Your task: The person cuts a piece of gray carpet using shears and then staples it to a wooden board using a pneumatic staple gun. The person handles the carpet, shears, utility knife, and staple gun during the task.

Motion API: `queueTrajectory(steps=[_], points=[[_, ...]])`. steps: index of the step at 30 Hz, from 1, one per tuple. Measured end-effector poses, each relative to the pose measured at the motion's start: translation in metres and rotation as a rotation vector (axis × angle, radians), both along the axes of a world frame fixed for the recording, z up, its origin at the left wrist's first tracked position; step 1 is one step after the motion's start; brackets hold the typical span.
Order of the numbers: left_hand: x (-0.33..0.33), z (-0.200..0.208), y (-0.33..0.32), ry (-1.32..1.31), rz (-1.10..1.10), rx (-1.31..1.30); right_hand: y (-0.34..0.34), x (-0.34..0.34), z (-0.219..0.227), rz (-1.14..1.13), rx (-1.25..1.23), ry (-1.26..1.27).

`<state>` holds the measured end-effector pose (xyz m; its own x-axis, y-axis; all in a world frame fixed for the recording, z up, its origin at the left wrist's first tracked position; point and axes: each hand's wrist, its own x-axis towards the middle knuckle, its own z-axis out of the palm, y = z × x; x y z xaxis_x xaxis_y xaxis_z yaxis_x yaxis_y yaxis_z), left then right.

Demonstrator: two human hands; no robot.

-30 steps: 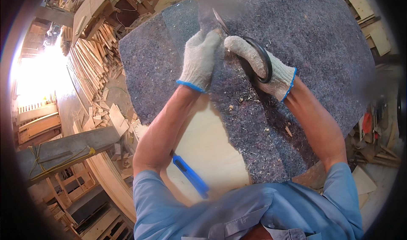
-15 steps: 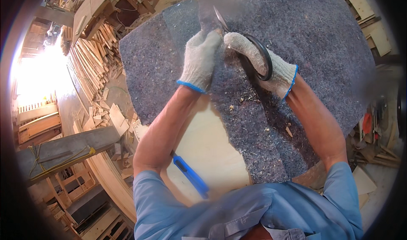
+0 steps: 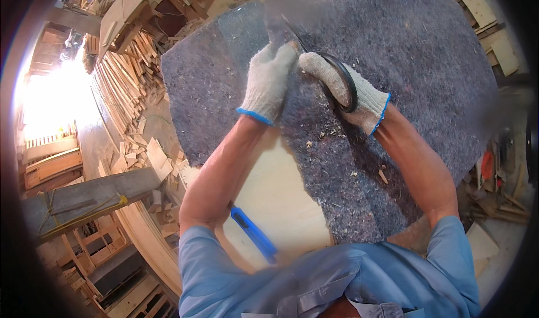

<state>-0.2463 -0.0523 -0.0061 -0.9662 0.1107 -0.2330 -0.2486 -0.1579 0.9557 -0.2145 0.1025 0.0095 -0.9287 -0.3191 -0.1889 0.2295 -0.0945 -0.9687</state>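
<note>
Large black-handled scissors [image 3: 352,87] are gripped in my right hand [image 3: 365,99], which wears a white knit glove with a blue cuff. Their narrow blades point away from me over the grey-purple felt sheet [image 3: 410,48]. Close beside the blades, my left hand [image 3: 264,85], gloved the same way, pinches the felt by a cut edge. Below my hands, the felt lies parted around a pale plywood surface [image 3: 281,189]. A blue utility knife [image 3: 252,234] rests on that plywood near my left elbow. The fingertips of both hands are partly hidden.
Wood strips [image 3: 123,76] are heaped at the far left, with offcuts [image 3: 157,155] on the floor. A grey beam [image 3: 95,197] wound with yellow cord is at the left. Boards [image 3: 502,54] lie at the right edge. Fibre scraps and wood chips [image 3: 383,175] dot the felt.
My left hand has shifted slightly right. My right hand has dropped a little and turned with the scissors, so the blades now look thinner and darker.
</note>
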Motion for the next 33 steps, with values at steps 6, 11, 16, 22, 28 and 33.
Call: queueTrajectory(steps=[6, 11, 16, 22, 28, 33], points=[[-0.03, 0.0, -0.022, -0.059, -0.049, 0.152, 0.004, -0.006, 0.011, 0.055, 0.076, -0.105], [-0.047, -0.001, -0.016, 0.068, 0.032, -0.113, 0.007, -0.007, 0.01, 0.097, 0.197, -0.058], [-0.035, 0.0, 0.004, 0.092, 0.132, -0.174, 0.001, -0.009, -0.001, 0.035, 0.067, 0.02], [-0.034, -0.009, 0.006, 0.186, 0.165, -0.222, 0.012, -0.013, -0.004, 0.138, 0.089, 0.111], [-0.034, -0.013, 0.005, 0.208, 0.157, -0.177, 0.014, -0.022, -0.002, 0.199, 0.408, 0.134], [-0.033, -0.012, 0.007, 0.162, 0.163, -0.082, 0.018, -0.019, -0.013, 0.155, 0.44, 0.38]])
